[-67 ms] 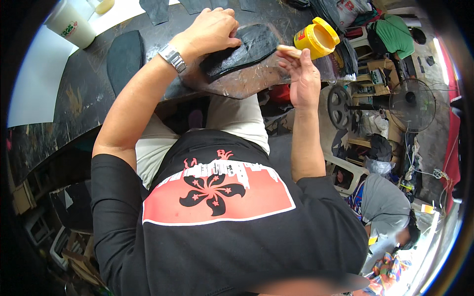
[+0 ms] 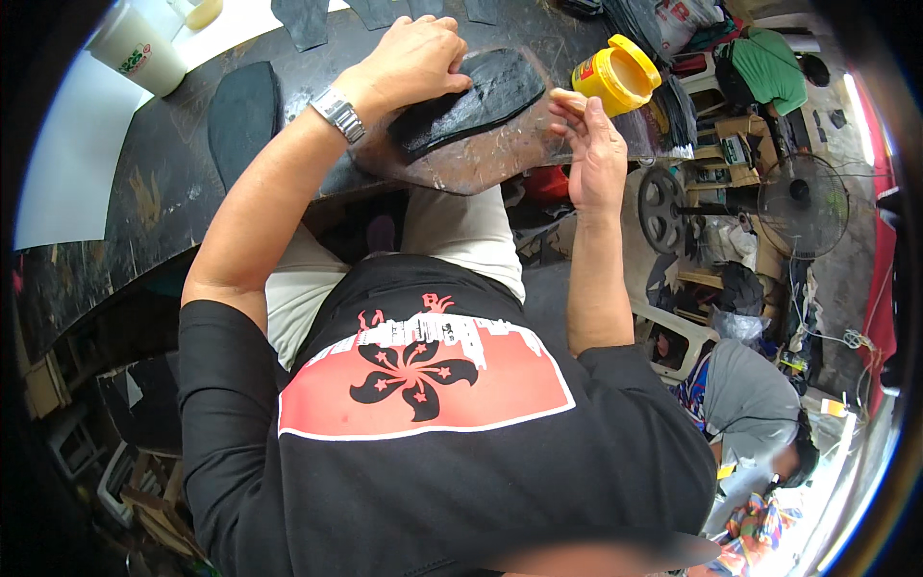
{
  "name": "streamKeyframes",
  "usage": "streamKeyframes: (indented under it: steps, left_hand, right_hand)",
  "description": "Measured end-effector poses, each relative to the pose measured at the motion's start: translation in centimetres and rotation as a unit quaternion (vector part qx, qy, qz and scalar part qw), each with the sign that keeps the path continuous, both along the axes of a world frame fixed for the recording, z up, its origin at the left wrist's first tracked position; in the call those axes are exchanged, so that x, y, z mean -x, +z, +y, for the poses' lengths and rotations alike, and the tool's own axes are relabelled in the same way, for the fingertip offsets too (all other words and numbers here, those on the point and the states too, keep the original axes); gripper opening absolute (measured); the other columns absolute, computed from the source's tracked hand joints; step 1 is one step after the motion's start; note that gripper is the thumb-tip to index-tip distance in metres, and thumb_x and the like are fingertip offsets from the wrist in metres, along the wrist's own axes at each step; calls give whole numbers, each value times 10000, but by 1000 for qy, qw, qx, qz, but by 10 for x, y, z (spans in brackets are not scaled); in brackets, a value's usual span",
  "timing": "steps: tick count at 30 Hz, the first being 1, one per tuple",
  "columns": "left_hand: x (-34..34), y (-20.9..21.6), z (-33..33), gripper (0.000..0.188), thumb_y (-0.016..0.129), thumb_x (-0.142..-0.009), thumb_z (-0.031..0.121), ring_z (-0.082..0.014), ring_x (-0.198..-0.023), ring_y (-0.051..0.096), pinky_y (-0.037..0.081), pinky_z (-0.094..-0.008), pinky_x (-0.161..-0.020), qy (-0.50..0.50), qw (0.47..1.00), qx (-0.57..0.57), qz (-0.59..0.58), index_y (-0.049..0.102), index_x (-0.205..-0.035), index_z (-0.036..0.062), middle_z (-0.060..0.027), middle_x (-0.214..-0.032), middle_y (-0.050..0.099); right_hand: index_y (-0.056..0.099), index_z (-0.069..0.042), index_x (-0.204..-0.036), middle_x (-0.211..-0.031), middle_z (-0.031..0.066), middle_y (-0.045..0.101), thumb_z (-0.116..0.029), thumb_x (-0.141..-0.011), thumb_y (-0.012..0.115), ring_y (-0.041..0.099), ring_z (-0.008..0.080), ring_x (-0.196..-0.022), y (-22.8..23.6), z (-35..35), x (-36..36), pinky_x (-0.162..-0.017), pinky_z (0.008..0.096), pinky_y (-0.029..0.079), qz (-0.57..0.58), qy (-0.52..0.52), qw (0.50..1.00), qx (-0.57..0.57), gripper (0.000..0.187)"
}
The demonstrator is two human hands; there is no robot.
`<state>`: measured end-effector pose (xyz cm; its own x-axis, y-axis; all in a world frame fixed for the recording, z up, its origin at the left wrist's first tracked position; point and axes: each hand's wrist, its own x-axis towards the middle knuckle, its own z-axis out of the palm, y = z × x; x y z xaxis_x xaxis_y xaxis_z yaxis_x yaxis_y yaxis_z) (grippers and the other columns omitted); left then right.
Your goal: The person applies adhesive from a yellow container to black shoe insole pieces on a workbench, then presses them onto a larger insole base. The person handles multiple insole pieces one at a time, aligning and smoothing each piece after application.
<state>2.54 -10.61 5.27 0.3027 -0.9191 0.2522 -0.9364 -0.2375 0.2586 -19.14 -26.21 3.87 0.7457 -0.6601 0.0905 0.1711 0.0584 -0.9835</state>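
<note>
A glossy, wet-looking black sole-shaped piece (image 2: 500,88) lies on a brown stained board (image 2: 476,173) at the table's near edge. My left hand (image 2: 411,65), wearing a metal watch, is bent over its far left edge with curled fingers holding it; the fingertips are partly hidden. To the right, my right hand (image 2: 598,159) pinches a short pale tan spreader (image 2: 569,99) between thumb and fingers, just off the piece's right end. Beyond this hand stands an open yellow jar (image 2: 615,79) with pale contents. Another matte black sole-shaped piece (image 2: 242,120) lies left of my left arm.
A white cup (image 2: 139,53) and a white sheet (image 2: 72,163) are at the table's far left. Several dark cut pieces (image 2: 303,21) lie along the back. On the right are a fan (image 2: 803,205), stacked black material (image 2: 673,106) and two other people.
My right hand has shifted slightly right with the spreader, away from the black piece's right end. My left hand stays where it was.
</note>
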Motion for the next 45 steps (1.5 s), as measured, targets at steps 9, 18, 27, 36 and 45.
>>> streamKeyframes:
  steps: [9, 18, 27, 36, 45]
  left_hand:
    - [-7, -13, -47, 540, 737, -803, 215, -295, -1243, 547, 433, -442, -1031, -2, 999, 36, -37, 619, -1324, 137, -118, -1336, 575]
    - [-18, -11, -70, 609, 737, -745, 253, -337, -1294, 536, 445, -485, -1071, 0, 997, -72, 28, 646, -1340, 163, -141, -1411, 554]
    - [-2, -10, -56, 308, 683, -794, 143, -295, -1117, 640, 474, -465, -948, -38, 999, -2, 2, 738, -1097, 135, -84, -1151, 687]
    - [13, -16, -56, 502, 713, -780, 72, -284, -1168, 614, 454, -454, -962, -12, 998, 69, 1, 610, -1268, 124, -102, -1203, 654]
    - [24, -7, -46, 297, 605, -801, 36, -365, -1005, 643, 520, -425, -893, -29, 987, 133, 80, 667, -1091, 25, -152, -1081, 620]
  right_hand:
    - [731, -89, -1203, -1219, 99, 666, -187, -965, 662, 593, 201, -1133, -33, -34, -24, -985, 329, 449, 103, -58, 942, 316, 267]
    - [644, -197, -1359, -1458, 212, 515, -422, -946, 636, 440, 418, -1347, -41, -24, -31, -1113, 489, 369, 231, -46, 831, 503, 470]
    - [689, -18, -1194, -1263, 87, 655, -258, -1046, 555, 523, 202, -1247, -30, -20, -24, -1063, 348, 395, -41, -86, 983, 154, 312]
    - [421, -52, -1467, -1297, 90, 565, -239, -1061, 520, 606, 178, -1073, -33, -4, -41, -934, 313, 477, -138, -139, 972, 128, 458]
    - [380, -65, -1487, -1236, 100, 581, -312, -1087, 444, 620, 172, -1007, -39, -1, -44, -917, 307, 475, -136, -155, 969, 134, 474]
